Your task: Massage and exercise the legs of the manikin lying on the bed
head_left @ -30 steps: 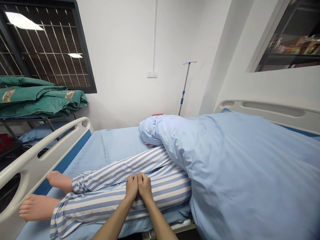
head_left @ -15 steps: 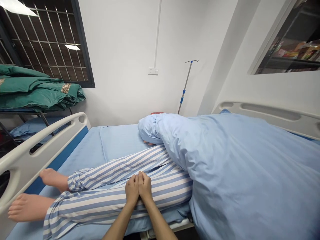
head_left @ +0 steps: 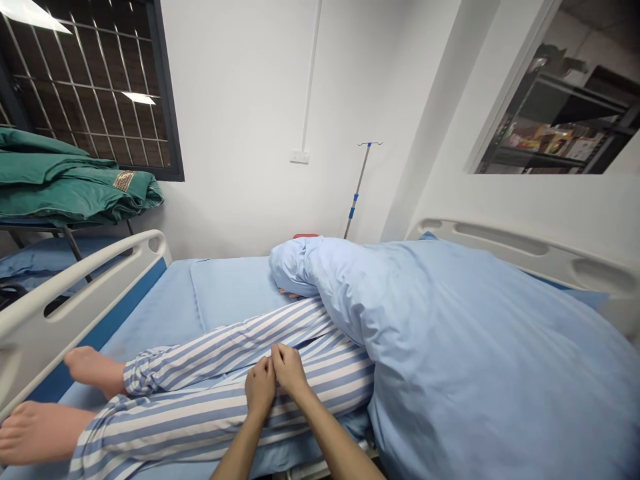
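Head — hands (head_left: 261, 387) more staggered now

Person's bare left forearm (head_left: 237, 447) and right forearm (head_left: 333, 430) converge over the striped trousers (head_left: 200, 417) from the near side. Left hand (head_left: 260, 388) and right hand (head_left: 289, 369) side by side, fingers curled in; right slightly farther across. Contact with cloth: can't tell from here.

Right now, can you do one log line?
left hand: curled | right hand: curled, beside left | nearest: striped trousers | blue quilt: covering trousers' top
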{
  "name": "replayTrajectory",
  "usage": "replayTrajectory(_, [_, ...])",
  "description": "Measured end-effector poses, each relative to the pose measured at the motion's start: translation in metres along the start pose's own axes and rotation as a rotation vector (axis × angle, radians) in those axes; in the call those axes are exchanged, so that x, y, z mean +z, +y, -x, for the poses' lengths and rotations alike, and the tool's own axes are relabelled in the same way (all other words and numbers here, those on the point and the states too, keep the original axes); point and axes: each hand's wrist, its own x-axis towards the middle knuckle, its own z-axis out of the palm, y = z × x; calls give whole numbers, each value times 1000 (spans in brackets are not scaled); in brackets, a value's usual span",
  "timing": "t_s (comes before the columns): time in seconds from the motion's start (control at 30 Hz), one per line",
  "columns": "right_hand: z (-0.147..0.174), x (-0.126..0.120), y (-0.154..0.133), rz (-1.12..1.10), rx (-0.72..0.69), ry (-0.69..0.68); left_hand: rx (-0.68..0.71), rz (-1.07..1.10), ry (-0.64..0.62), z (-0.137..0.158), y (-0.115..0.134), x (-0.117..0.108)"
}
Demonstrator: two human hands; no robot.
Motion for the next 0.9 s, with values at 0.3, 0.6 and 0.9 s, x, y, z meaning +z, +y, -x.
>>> replayTrajectory(0.3, [18,15,20,130,14,74,17,9,23,-2,-4,6])
replayTrajectory(0.6, [20,11,19,129,35,116,1,-4,-25,-1,0,4])
replayTrajectory(0.9, [17,11,27,-131,68,239,42,260,106,-14,36,0])
